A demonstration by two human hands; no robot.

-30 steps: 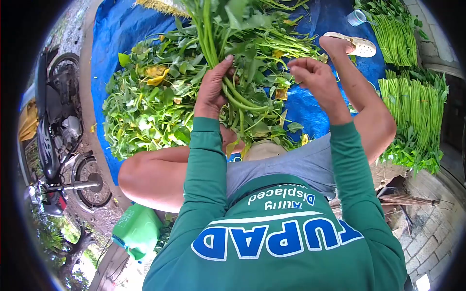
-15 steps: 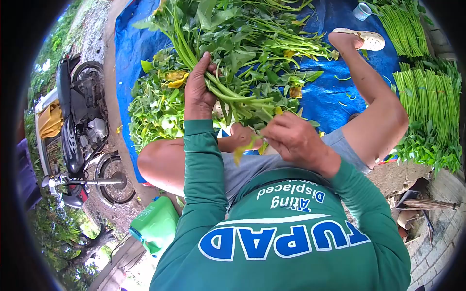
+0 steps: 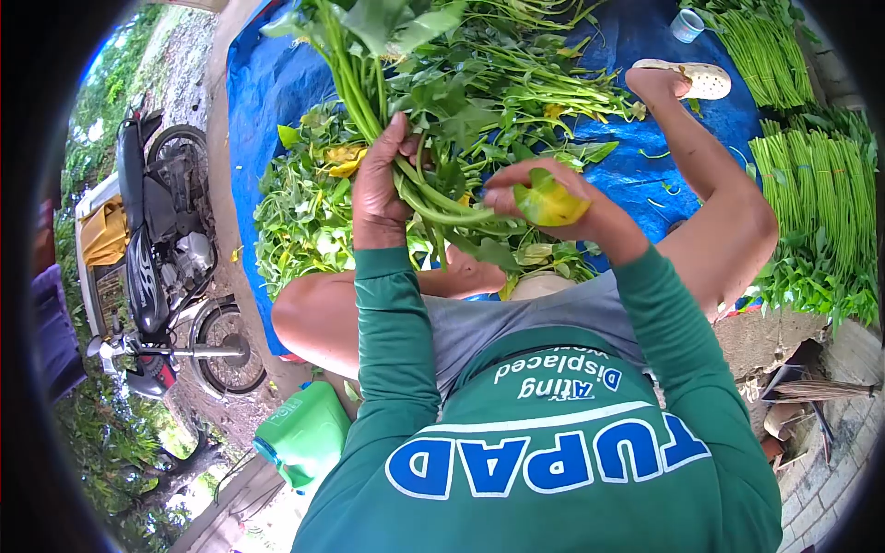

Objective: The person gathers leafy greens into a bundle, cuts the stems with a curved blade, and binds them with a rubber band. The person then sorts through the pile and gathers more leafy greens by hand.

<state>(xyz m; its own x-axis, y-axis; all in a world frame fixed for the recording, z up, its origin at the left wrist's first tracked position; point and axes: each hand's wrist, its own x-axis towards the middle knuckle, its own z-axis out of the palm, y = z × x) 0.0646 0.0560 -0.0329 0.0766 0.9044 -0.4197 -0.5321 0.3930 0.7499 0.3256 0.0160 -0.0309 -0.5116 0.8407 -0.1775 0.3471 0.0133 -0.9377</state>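
Observation:
My left hand point(image 3: 380, 189) is wrapped round a bunch of long green stems with broad leaves point(image 3: 355, 88), resembling water spinach. Its leafy tops point up and away; its cut ends bend to the right. Beside those ends is my right hand point(image 3: 576, 217), with curled fingers and a yellow-green leaf point(image 3: 546, 195) lying across it. The leaf's stalk is hidden, and I cannot tell whether the fingertips touch the stems. Below and beyond both hands spreads a heap of loose greens point(image 3: 498, 78), with some yellowed leaves point(image 3: 343, 161) in it.
A blue tarp point(image 3: 636, 170) lies under the greens. Tied bundles of stems point(image 3: 811, 184) are stacked at the right, near a small cup point(image 3: 687, 25). My bent legs frame the work area. At the left stand a motorcycle point(image 3: 152, 258) and a green jug point(image 3: 304, 433).
My right hand has moved up and away from my lap to the stem ends, bringing the yellow leaf along. My left hand keeps its hold on the bunch, slightly lower in view.

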